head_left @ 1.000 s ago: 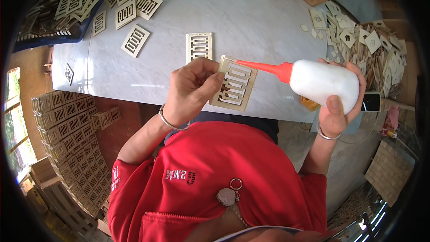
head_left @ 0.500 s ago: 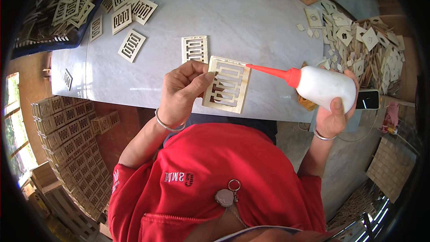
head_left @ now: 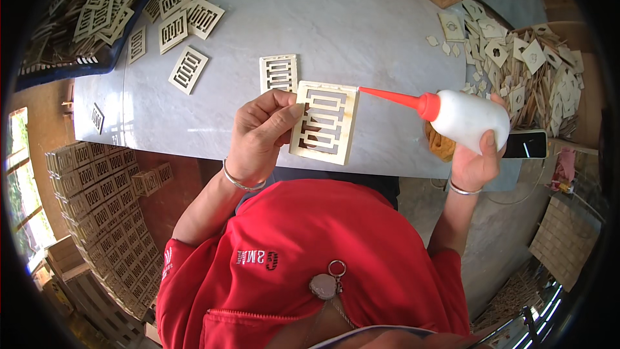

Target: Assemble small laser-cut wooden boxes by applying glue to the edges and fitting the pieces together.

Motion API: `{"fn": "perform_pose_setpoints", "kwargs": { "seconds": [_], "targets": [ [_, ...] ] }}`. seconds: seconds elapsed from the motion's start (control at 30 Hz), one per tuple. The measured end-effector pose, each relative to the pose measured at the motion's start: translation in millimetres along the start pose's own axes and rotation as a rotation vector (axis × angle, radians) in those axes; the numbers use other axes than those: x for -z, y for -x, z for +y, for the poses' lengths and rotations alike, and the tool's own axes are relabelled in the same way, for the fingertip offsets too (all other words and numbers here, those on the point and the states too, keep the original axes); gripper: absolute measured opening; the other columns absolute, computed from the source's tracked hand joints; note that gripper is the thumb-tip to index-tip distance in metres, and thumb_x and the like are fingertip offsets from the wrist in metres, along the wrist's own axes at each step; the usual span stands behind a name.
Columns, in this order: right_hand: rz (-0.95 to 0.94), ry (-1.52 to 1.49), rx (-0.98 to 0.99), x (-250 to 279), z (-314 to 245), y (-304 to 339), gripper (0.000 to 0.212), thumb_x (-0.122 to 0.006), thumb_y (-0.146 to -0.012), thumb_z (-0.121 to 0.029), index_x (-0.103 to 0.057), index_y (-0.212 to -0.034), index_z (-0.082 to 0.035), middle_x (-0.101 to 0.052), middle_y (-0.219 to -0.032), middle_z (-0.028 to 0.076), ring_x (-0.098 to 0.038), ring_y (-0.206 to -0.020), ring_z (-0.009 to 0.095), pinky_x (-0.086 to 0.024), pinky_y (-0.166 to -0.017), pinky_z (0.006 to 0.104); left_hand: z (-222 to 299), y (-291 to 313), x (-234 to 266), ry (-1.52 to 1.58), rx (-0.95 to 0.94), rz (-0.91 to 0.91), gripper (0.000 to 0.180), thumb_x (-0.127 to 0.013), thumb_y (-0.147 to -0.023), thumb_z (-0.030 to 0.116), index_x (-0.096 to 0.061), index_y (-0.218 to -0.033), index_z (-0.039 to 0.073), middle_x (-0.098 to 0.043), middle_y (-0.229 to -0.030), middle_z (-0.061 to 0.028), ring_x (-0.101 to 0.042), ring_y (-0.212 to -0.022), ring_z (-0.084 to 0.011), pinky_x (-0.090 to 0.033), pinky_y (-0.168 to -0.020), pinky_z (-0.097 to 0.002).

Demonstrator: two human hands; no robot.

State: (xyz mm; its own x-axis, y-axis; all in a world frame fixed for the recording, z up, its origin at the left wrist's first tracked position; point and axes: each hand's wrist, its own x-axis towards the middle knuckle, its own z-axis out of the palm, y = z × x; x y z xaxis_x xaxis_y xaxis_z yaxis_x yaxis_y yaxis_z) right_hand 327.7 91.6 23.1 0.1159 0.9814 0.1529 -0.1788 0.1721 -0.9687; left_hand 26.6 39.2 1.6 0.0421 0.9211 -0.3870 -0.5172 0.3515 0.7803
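Note:
My left hand [head_left: 261,129] pinches the left edge of a pale wooden lattice panel [head_left: 349,126], holding it up above the table's near edge. My right hand [head_left: 476,161] is wrapped round a white squeeze bottle [head_left: 470,121] tipped on its side. Its long red nozzle [head_left: 391,95] points left, and the tip is at the panel's upper right corner; whether it touches I cannot tell. Behind my left hand, a second lattice panel [head_left: 279,68] lies flat on the table, its lower part hidden.
Several loose lattice panels [head_left: 188,70] lie at the table's left, beside a blue crate [head_left: 71,71] heaped with more. Small wooden cutouts [head_left: 496,53] are piled at right, near a phone [head_left: 526,145] and a yellow-brown lump [head_left: 440,142]. Assembled lattice blocks [head_left: 103,207] are stacked at lower left.
The nozzle tip has shifted slightly right and up, to the panel's upper right corner. The held panel has moved a little left. Both hands keep their grips.

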Motion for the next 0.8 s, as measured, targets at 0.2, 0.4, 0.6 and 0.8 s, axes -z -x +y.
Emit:
{"fn": "perform_pose_setpoints", "kwargs": {
  "seconds": [0.2,0.4,0.6,0.8],
  "targets": [
    [-0.053,-0.058,-0.015,10,9,3,0.07,-0.067,-0.077,-0.027,-0.036,-0.131,0.005,-0.053,-0.116,0.023,-0.052,-0.11,0.037,-0.037,-0.101,0.0484,-3,-2,2,0.033,0.003,0.01,0.012,-0.054,-0.092,0.01,-0.059,-0.093,-0.001,-0.062,-0.078,-0.0046,-0.057,-0.064,-0.0081,-0.046,-0.057,-0.0217],
    [-0.108,-0.082,-0.007,6,5,8,0.072,-0.067,-0.076,-0.029,-0.036,-0.132,0.004,-0.054,-0.115,0.021,-0.052,-0.111,0.035,-0.034,-0.104,0.0515,-2,-3,-1,0.057,0.003,0.025,0.012,-0.053,-0.092,0.01,-0.058,-0.093,-0.001,-0.062,-0.079,-0.0049,-0.057,-0.065,-0.0085,-0.046,-0.057,-0.022],
    [-0.137,-0.068,-0.009,4,-1,14,0.072,-0.07,-0.074,-0.031,-0.037,-0.129,0.001,-0.058,-0.109,0.021,-0.059,-0.101,0.04,-0.045,-0.093,0.0498,-2,-4,3,0.067,0.002,0.035,0.012,-0.053,-0.093,0.011,-0.058,-0.093,-0.001,-0.061,-0.078,-0.0044,-0.056,-0.063,-0.0082,-0.045,-0.056,-0.0218],
    [-0.189,-0.063,-0.02,3,-5,21,0.073,-0.07,-0.073,-0.032,-0.036,-0.128,0.001,-0.057,-0.11,0.02,-0.059,-0.1,0.04,-0.048,-0.088,0.0483,-2,-2,4,0.085,-0.001,0.06,0.013,-0.053,-0.093,0.011,-0.058,-0.093,-0.001,-0.061,-0.078,-0.0048,-0.056,-0.063,-0.0082,-0.045,-0.055,-0.0219]
  ]
}}
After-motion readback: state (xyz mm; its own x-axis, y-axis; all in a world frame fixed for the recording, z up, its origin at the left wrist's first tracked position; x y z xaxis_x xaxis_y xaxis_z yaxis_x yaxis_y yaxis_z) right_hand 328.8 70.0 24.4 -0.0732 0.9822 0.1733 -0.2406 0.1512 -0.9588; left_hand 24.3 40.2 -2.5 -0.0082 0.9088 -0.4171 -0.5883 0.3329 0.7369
